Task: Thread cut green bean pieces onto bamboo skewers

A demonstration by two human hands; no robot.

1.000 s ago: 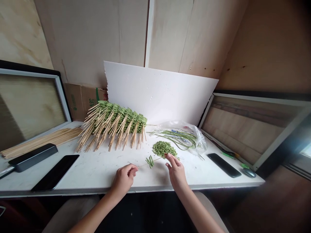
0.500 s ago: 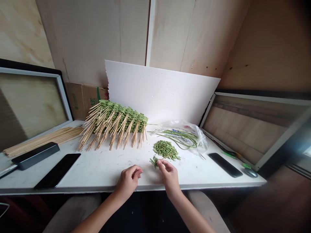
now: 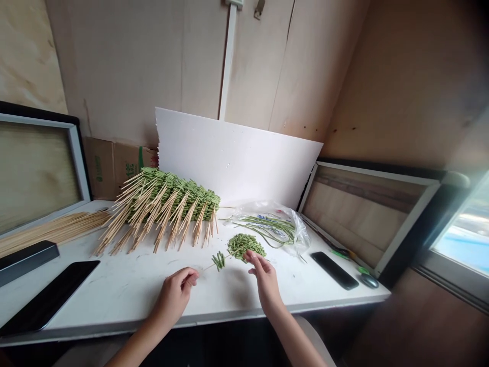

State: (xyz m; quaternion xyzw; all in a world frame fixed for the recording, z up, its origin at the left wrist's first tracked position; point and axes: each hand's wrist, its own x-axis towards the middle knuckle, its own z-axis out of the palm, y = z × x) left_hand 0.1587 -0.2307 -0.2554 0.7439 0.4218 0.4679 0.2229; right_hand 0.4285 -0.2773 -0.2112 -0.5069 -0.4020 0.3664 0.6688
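Note:
My left hand (image 3: 176, 291) is closed in a pinch on one end of a thin bamboo skewer (image 3: 208, 266). Several short cut green stem pieces (image 3: 219, 261), which look like garlic scape, are threaded crosswise on it. The skewer slants up and to the right, above the table. At the near edge of a loose pile of the same cut pieces (image 3: 244, 243) is my right hand (image 3: 264, 278), its fingertips drawn together. Whatever lies between those fingertips is too small to make out.
Filled skewers (image 3: 171, 201) are stacked at the back left, beside bare skewers (image 3: 57, 232). Long green stems (image 3: 263, 227) lie in a clear plastic bag (image 3: 300, 232). Phones (image 3: 53, 293) (image 3: 335, 270) lie on both sides. A white board (image 3: 237, 158) stands behind.
The threaded skewer has passed from my right hand to my left. My right hand has let go of it and is now by the pile. The view has shifted to the right.

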